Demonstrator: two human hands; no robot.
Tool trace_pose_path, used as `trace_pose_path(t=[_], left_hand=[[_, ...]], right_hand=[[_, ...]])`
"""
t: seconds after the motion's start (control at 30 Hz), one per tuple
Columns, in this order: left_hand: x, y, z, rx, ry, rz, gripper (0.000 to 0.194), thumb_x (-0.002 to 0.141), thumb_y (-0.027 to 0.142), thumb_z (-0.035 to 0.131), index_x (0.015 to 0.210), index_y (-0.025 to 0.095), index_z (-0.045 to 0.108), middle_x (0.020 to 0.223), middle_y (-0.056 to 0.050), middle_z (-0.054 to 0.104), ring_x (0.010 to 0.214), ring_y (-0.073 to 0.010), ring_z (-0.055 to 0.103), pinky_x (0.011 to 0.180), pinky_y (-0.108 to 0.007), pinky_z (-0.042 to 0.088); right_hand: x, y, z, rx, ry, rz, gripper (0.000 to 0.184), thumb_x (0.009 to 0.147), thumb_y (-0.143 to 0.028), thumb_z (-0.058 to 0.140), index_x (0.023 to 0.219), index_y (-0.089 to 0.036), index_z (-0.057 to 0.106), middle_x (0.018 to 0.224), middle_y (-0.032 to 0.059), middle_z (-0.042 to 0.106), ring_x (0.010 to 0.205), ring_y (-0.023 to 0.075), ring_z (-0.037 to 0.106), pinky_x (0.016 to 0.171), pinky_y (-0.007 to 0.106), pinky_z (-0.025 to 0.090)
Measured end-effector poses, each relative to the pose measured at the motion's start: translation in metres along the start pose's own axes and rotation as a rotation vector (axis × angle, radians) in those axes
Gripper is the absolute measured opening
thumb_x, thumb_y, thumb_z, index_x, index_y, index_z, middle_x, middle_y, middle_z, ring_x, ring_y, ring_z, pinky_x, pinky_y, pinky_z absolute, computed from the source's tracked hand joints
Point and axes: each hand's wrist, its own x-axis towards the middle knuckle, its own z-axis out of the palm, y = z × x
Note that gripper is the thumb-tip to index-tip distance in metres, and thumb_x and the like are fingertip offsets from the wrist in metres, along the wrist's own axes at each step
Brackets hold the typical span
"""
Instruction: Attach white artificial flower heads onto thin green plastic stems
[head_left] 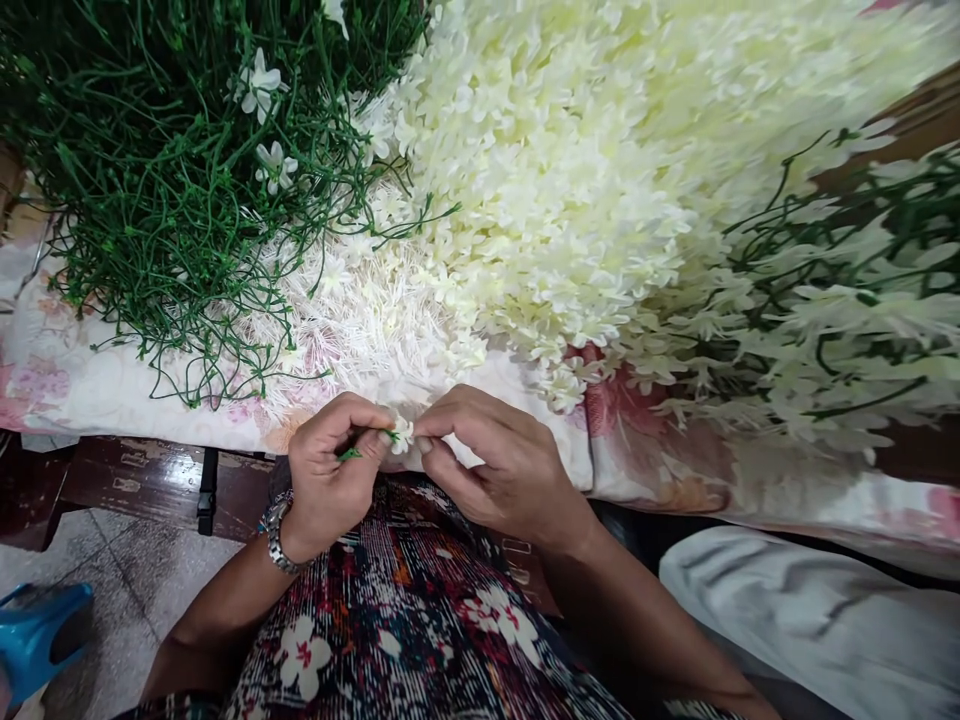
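Note:
My left hand [337, 475], with a metal watch on its wrist, is closed in a pinch on a green plastic stem [350, 454]. At the stem's tip, between my two hands, sits a small white artificial flower [403, 434]. My right hand [499, 460] has its thumb and forefinger brought together at the flower's right edge. What those fingertips hold, if anything, is too small to make out. Both hands are over the table's near edge, in front of a heap of thin white strands [352, 320].
Many green stems [172, 190] are piled at the left, two carrying white flowers. Loose pale-yellow petals [555, 180] form a large mound behind my hands. Finished-looking flower sprigs [847, 320] lie at the right. A floral cloth [135, 390] covers the table. A blue plastic object [45, 635] stands lower left.

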Motion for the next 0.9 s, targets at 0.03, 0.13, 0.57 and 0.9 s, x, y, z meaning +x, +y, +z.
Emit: trace_pose_path(t=[0.03, 0.13, 0.57, 0.9], left_hand=[[0.000, -0.001, 0.000, -0.016, 0.025, 0.000, 0.009, 0.071, 0.007, 0.053, 0.070, 0.015, 0.056, 0.064, 0.000, 0.051, 0.058, -0.0086, 0.047, 0.051, -0.021, 0.038], [0.001, -0.005, -0.003, -0.093, 0.095, -0.018, 0.007, 0.071, 0.009, 0.055, 0.070, 0.016, 0.057, 0.064, 0.000, 0.051, 0.058, -0.0088, 0.046, 0.051, -0.021, 0.036], [0.009, 0.002, -0.005, -0.548, 0.186, -0.422, 0.009, 0.061, 0.016, 0.066, 0.065, 0.013, 0.059, 0.055, 0.004, 0.045, 0.039, -0.0006, 0.030, 0.038, -0.016, 0.022], [0.009, -0.005, -0.006, -0.679, 0.091, -0.460, 0.009, 0.061, 0.014, 0.066, 0.068, 0.014, 0.060, 0.059, 0.004, 0.048, 0.037, 0.0007, 0.030, 0.037, -0.015, 0.021]], right_hand=[[0.000, 0.000, -0.001, -0.018, 0.002, -0.005, 0.012, 0.071, -0.007, 0.047, 0.077, -0.016, 0.051, 0.063, 0.0017, 0.054, 0.061, 0.0107, 0.048, 0.056, 0.025, 0.042], [0.001, 0.005, -0.007, -0.109, 0.032, -0.021, 0.014, 0.070, -0.005, 0.048, 0.077, -0.016, 0.051, 0.064, 0.0020, 0.055, 0.062, 0.0111, 0.049, 0.057, 0.025, 0.043], [0.006, 0.056, -0.047, -0.892, 0.099, 0.040, 0.018, 0.076, -0.014, 0.045, 0.090, -0.016, 0.057, 0.073, 0.0057, 0.059, 0.071, 0.0178, 0.052, 0.065, 0.030, 0.041], [-0.008, 0.022, -0.018, -0.650, -0.193, -0.026, 0.011, 0.077, -0.018, 0.049, 0.069, -0.016, 0.056, 0.067, 0.0044, 0.054, 0.067, 0.0148, 0.047, 0.065, 0.029, 0.040]])
